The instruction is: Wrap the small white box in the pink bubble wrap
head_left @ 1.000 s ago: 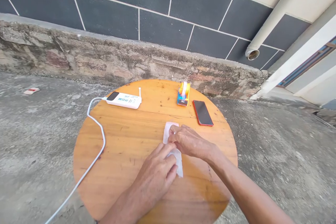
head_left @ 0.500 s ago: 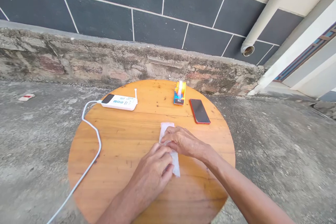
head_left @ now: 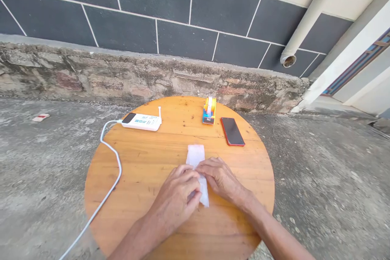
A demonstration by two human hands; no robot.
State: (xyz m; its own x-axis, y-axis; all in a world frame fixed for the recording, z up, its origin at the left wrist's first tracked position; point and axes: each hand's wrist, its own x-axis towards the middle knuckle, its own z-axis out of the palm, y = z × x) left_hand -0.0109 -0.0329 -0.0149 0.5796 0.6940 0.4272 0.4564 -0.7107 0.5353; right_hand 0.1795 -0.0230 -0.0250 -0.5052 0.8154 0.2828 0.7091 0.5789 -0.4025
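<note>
A narrow, folded white sheet (head_left: 196, 154), thin like tissue or plastic film, lies lengthwise on the round wooden table (head_left: 122, 211). My left hand (head_left: 179, 189) rests over its left edge, fingers curled and closed on the middle of the strip. From the other side my right hand (head_left: 217, 176) pinches the sheet's right edge, its fingertips close to the left ones. The far end of the sheet is uncovered, and its near end shows below my fingers. Part of the middle is hidden under both hands.
A yellow and blue tape dispenser (head_left: 209, 110) stands near the table's far edge, with a red-edged phone (head_left: 232, 131) to its right. At the left lies a white device (head_left: 141, 122) with a white cable (head_left: 117, 158) running off the table. Behind is a stone wall base (head_left: 137, 77).
My right hand has drawn back to the right and slightly toward me, uncovering more of the sheet's far part. My left hand stays almost in place. The view has shifted slightly.
</note>
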